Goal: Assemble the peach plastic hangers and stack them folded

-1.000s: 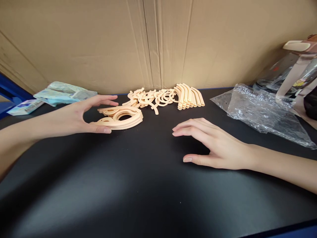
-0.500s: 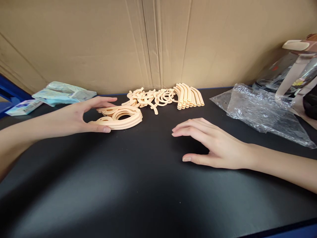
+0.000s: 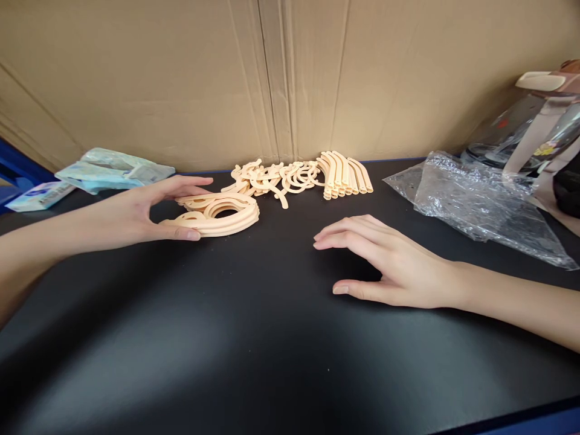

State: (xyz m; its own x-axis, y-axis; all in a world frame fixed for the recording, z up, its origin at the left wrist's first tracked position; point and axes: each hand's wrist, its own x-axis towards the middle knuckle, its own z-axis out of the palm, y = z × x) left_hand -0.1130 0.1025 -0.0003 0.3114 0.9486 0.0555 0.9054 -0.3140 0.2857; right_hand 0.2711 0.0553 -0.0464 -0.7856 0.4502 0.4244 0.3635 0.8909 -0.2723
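On the left, my left hand (image 3: 136, 211) lies spread around the near-left end of a stack of beige curved plastic pieces (image 3: 233, 223). Its thumb rests along the front of the stack and its index finger stretches out behind. The other fingertips are partly hidden there. The stack sits on the black tabletop (image 3: 254, 326). My right hand (image 3: 385, 263) hovers low over or rests on the table at the right, fingers loosely curved and thumb apart, with nothing in it. Behind, between the hands, lie a loose heap of beige hook-shaped pieces (image 3: 258, 178) and a neat pile of bent beige tubes (image 3: 338, 172).
A blue tissue pack (image 3: 113, 172) and another soft packet (image 3: 38, 196) lie at the back left. Crumpled clear plastic bags (image 3: 471, 205) spread at the right, beside a clear bottle with a strap (image 3: 539, 127). A cardboard wall (image 3: 181, 78) closes off the back.
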